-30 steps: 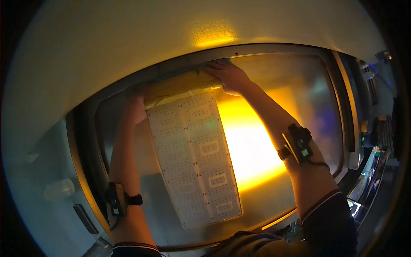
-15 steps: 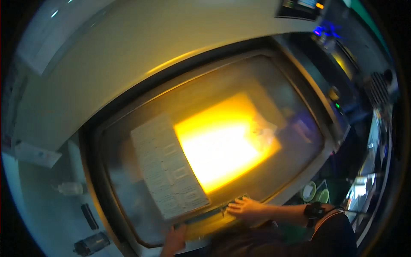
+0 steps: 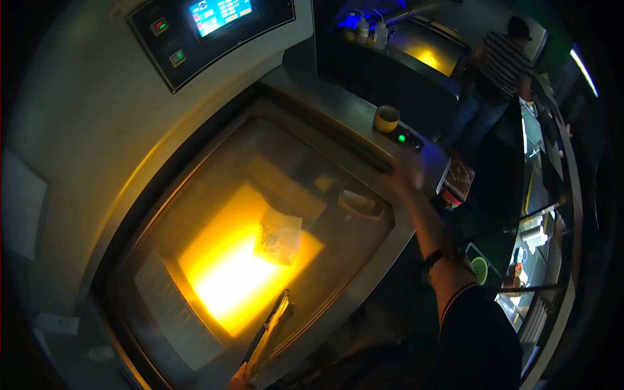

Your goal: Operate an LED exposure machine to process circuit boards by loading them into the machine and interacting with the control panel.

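Note:
My left hand, at the lower edge, grips the near end of a long flat bar with a dark edge and a yellowish face. The bar slants up over the near side of a glass-like bed in a metal frame. My right hand is smeared by motion at the frame's right side, just below a lit green button; its fingers cannot be made out. On the bed are a bright yellow lit rectangle, a crumpled pale sheet partly over it, and a pale printed panel to its left.
A control panel with a lit screen is on the machine's wall. A round tan container stands on the right ledge, and a patterned box is beyond it. Another person stands at the back right, near a second yellow-lit bed.
The view has swung to the right. My right hand has come off the bar and reached to the frame's right side. My left hand keeps the bar, now slanting upward.

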{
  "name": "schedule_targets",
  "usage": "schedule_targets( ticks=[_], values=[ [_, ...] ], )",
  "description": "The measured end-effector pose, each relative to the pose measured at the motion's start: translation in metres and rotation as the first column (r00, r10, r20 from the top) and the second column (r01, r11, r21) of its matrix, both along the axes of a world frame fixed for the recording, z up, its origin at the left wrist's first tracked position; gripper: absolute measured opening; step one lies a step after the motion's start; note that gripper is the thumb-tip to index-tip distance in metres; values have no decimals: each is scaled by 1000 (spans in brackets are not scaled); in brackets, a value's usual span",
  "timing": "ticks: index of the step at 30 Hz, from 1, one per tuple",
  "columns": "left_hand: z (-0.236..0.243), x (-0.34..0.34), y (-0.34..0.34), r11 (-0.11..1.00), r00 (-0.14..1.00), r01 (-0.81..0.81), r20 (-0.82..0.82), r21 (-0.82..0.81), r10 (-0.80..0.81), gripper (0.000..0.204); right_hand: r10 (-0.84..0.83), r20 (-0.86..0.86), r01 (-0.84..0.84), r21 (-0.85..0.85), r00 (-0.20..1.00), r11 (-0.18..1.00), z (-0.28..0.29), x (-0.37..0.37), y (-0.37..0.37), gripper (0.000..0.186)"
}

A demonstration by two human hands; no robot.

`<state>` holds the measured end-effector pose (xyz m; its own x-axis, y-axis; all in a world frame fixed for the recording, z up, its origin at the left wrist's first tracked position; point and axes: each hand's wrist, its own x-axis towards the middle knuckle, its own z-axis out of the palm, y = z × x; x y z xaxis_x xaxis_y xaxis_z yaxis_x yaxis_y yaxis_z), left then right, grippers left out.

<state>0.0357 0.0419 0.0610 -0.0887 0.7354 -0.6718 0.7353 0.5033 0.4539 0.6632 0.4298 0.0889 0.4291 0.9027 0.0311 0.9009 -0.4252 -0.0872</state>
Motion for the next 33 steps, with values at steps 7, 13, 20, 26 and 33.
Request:
schedule_targets(
  ticks=[7, 13, 20, 26, 33],
  values=[
    [-7, 56, 35, 995, 977, 94, -195, 37, -85, 78, -62, -17, 64, 87, 998, 994, -17, 90, 11, 108],
    [-16, 54, 14, 948, 975, 154, -196, 280, -101, 64, 67, 135, -32, -244, 989, 969, -19, 85, 27, 89],
    [-37, 25, -44, 929, 910, 256, -392, 268, -138, 59, 945, -323, -995, 72, 45, 72, -26, -237, -135, 58],
    [-8, -67, -87, 934, 867, 349, -353, -77, -353, 77, 965, -217, -989, -6, -144, -149, -57, -387, -296, 42],
    [-16, -300, 132, 963, 911, 214, -390, 165, -135, 66, 958, -281, -988, -152, 63, 20, -22, -615, -90, 59]
  ],
)
